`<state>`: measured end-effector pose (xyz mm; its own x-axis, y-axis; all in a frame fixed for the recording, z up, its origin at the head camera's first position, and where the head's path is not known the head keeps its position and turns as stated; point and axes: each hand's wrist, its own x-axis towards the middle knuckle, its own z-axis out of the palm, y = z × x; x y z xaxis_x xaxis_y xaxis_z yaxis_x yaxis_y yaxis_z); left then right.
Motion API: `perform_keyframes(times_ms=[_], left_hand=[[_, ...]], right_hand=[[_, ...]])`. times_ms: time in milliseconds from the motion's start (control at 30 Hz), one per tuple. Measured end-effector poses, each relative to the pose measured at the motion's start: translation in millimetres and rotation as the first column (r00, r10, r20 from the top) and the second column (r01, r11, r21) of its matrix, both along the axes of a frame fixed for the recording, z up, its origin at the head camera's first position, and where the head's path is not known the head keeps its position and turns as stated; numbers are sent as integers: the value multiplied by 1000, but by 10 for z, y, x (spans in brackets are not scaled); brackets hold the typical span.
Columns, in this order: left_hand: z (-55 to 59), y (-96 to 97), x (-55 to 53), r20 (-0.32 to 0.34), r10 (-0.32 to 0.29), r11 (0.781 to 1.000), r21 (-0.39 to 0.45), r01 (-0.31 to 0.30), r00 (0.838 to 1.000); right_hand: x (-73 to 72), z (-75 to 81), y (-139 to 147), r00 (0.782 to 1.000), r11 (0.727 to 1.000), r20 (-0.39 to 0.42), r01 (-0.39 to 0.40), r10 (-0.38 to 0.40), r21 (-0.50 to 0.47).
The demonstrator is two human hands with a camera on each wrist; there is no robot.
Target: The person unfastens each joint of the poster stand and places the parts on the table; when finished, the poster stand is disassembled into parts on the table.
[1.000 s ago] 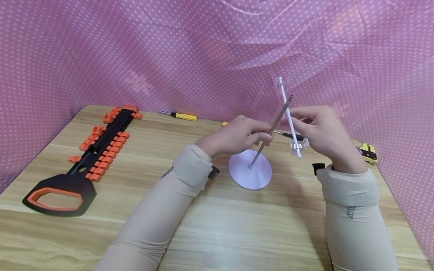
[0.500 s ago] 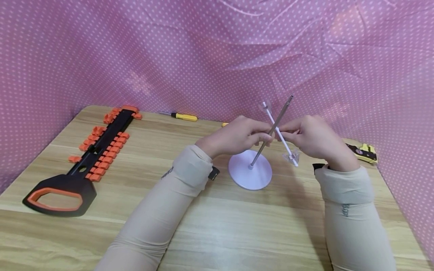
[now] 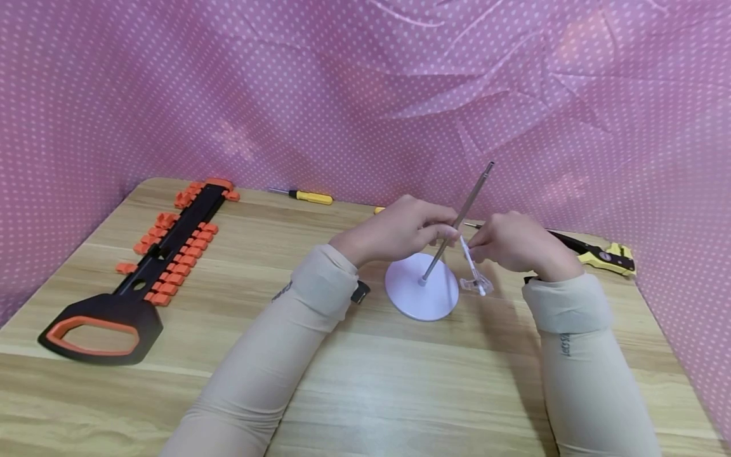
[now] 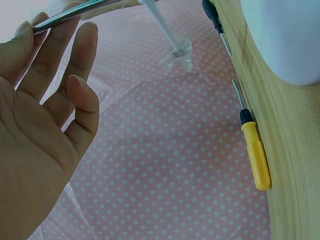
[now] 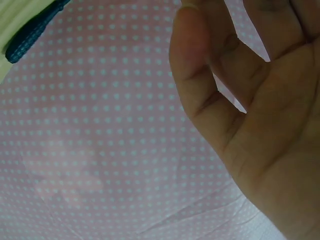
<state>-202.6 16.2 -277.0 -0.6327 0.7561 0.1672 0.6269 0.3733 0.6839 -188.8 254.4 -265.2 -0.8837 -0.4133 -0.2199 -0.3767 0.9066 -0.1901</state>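
Note:
A thin metal rod [image 3: 473, 192] rises at a slant from a round white base [image 3: 419, 303] on the table. My left hand [image 3: 396, 230] pinches the rod between thumb and fingers; the left wrist view shows the same metal rod [image 4: 70, 14] in its fingertips. Just right of it, my right hand [image 3: 516, 244] pinches a thin white stick [image 3: 467, 255]. A clear plastic clip [image 3: 478, 284] sits near the stick's lower end, beside the base. The stick's upper end is hidden in the head view. Only the right hand's palm and fingers [image 5: 200, 90] show in the right wrist view.
On the left lies a long black rack [image 3: 122, 320] with orange clips. A yellow-handled screwdriver [image 3: 313, 197] lies along the back edge. A black-and-yellow hand tool [image 3: 613, 259] is at the right, and a small black piece [image 3: 360, 292] by the left wrist. Pink dotted cloth [image 3: 342, 95] hangs behind.
My right hand has come down and left, turning the white stick from above the metal rod's middle to low beside the base. The left hand and metal rod stay in place.

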Motion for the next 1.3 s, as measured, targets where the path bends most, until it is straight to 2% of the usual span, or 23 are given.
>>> perform_keyframes(times_ms=[233, 500, 733, 833, 1033, 1300], left_hand=[[-3, 6, -5, -13, -4, 1000, -15, 4, 1000], [-6, 7, -5, 9, -3, 1000, -6, 3, 1000], [-12, -2, -6, -7, 0, 1000, -11, 0, 1000], [-9, -1, -6, 0, 2, 1000, -11, -2, 1000], [-5, 5, -7, -2, 8, 1000, -16, -8, 1000], [-4, 4, 0, -14, -1, 1000, -14, 1, 1000]], right_hand=[[-22, -68, 4, 1000, 1000, 29, 6, -6, 9], [-54, -120, 17, 999, 998, 32, 16, -18, 68], [-85, -196, -7, 993, 993, 105, 41, -53, 111], [-103, -243, 8, 990, 994, 131, 33, -46, 105], [-123, -265, 17, 992, 994, 122, -6, -7, 110], [-133, -283, 6, 990, 992, 141, 4, -21, 124]])
